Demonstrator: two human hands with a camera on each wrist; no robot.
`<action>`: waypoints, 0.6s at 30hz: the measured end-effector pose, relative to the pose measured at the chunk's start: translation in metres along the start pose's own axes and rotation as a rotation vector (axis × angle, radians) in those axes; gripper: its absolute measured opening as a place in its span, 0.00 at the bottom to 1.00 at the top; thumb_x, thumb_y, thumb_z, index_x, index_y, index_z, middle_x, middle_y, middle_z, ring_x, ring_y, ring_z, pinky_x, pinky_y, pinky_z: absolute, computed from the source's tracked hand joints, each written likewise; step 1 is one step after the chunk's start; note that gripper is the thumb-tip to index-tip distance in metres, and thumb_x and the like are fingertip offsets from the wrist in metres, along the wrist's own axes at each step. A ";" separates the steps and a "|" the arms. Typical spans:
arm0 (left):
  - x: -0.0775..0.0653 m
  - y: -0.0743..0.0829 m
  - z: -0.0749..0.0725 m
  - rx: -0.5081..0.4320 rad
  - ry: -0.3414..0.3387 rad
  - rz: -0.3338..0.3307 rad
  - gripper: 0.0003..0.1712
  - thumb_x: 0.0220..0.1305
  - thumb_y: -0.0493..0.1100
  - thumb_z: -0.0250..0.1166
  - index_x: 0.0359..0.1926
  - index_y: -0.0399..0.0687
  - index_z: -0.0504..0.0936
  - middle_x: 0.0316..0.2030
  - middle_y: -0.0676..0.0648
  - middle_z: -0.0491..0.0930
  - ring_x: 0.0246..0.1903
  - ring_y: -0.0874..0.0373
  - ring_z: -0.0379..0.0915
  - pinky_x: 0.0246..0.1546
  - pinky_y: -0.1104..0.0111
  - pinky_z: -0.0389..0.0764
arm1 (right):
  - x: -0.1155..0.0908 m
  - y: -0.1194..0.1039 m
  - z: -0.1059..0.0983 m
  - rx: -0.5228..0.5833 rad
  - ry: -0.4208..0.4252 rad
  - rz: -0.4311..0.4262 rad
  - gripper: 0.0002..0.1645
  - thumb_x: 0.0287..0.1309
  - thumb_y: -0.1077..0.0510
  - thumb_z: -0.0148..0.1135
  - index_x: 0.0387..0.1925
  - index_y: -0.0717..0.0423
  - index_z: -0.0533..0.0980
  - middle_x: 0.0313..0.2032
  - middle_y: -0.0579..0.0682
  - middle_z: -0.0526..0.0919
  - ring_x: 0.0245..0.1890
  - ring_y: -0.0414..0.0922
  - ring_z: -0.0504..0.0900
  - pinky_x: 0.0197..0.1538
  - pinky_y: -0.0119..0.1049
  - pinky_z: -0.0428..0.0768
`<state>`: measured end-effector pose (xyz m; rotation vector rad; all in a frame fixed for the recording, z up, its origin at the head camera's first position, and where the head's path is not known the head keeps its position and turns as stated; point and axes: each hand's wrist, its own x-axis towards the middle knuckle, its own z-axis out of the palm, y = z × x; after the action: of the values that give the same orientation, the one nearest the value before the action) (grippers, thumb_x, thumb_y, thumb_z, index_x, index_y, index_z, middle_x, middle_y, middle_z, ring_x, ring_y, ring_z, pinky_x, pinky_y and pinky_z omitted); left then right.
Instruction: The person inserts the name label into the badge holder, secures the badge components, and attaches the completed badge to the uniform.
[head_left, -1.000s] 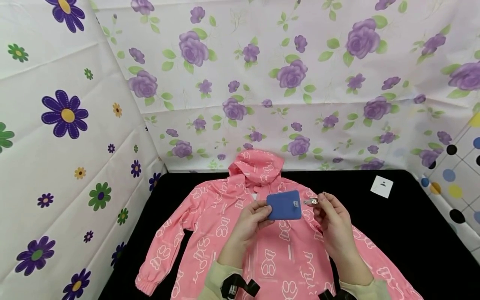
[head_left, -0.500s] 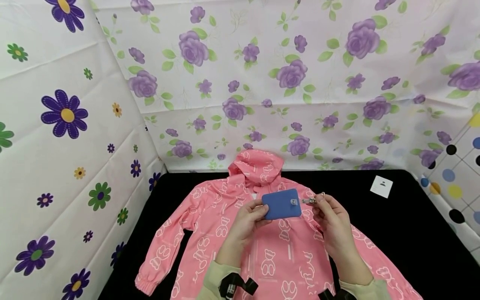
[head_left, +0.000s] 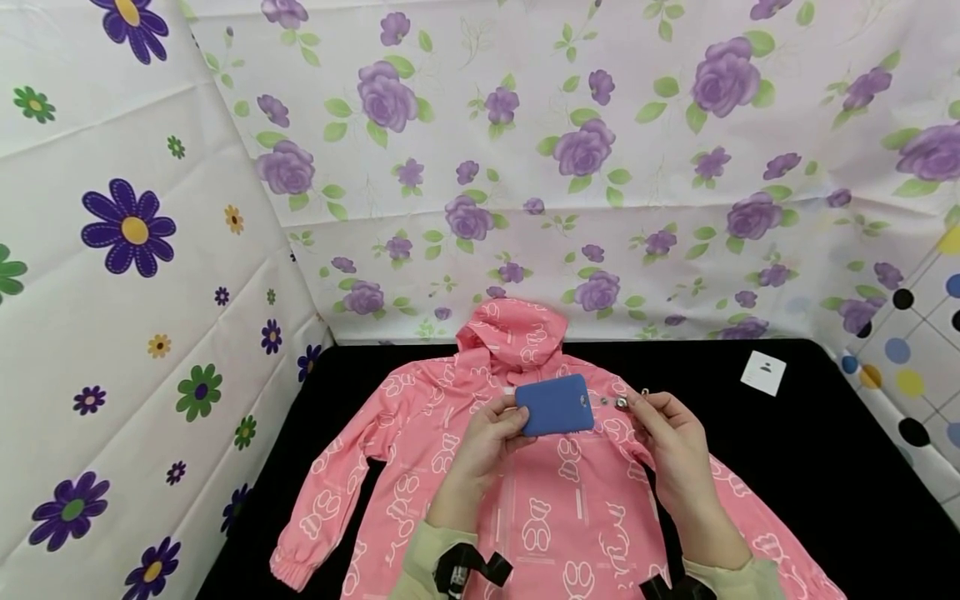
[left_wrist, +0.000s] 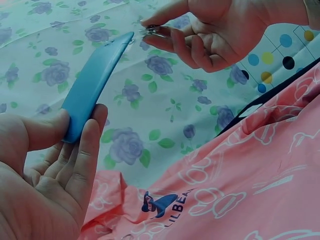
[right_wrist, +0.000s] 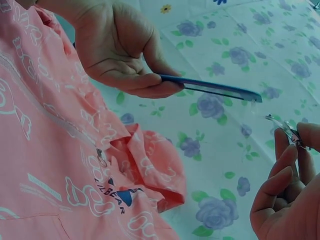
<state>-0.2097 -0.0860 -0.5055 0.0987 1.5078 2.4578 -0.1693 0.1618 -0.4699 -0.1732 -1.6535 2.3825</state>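
Observation:
My left hand (head_left: 489,437) pinches a blue card holder (head_left: 551,407) by its left end, thumb on the near face. A small slot shows near its right end. My right hand (head_left: 675,442) pinches a metal badge clip (head_left: 622,403) between thumb and index finger, just right of the holder. In the right wrist view, a clear strap (right_wrist: 253,106) hangs at the holder's slotted end, near the clip (right_wrist: 287,131). Whether strap and clip are joined I cannot tell. Both hands are above a pink hooded jacket (head_left: 536,525) with white bear outlines.
A white card (head_left: 763,373) with a person icon lies at the right on the black table (head_left: 810,467). The jacket lies spread out with its sleeves to both sides. Floral sheets (head_left: 450,167) stand behind and at the left.
The card holder has moved slightly left and up in my left hand, away from the clip. The clear tab at its slot shows less on the near face. My right hand has barely moved.

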 end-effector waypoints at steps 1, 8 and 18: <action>0.000 0.001 0.000 0.008 0.000 -0.001 0.16 0.77 0.31 0.60 0.61 0.26 0.75 0.37 0.49 0.89 0.33 0.63 0.88 0.39 0.72 0.89 | 0.001 0.000 -0.001 -0.001 0.003 0.002 0.10 0.74 0.64 0.67 0.32 0.53 0.80 0.27 0.44 0.82 0.31 0.36 0.79 0.35 0.28 0.80; -0.001 0.006 -0.002 0.040 -0.015 0.005 0.15 0.76 0.33 0.62 0.59 0.28 0.77 0.37 0.49 0.89 0.34 0.64 0.88 0.40 0.72 0.89 | 0.002 0.001 -0.004 -0.017 -0.005 0.001 0.13 0.73 0.64 0.68 0.29 0.54 0.77 0.25 0.45 0.80 0.29 0.38 0.76 0.33 0.29 0.78; -0.001 0.008 -0.005 0.033 -0.017 0.034 0.15 0.76 0.31 0.60 0.59 0.28 0.77 0.37 0.50 0.89 0.33 0.64 0.87 0.38 0.72 0.89 | 0.005 0.002 -0.009 -0.040 0.012 0.017 0.14 0.71 0.63 0.71 0.28 0.55 0.77 0.25 0.44 0.81 0.28 0.39 0.75 0.33 0.30 0.78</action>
<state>-0.2106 -0.0940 -0.5002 0.1521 1.5523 2.4523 -0.1722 0.1709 -0.4745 -0.2089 -1.7011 2.3573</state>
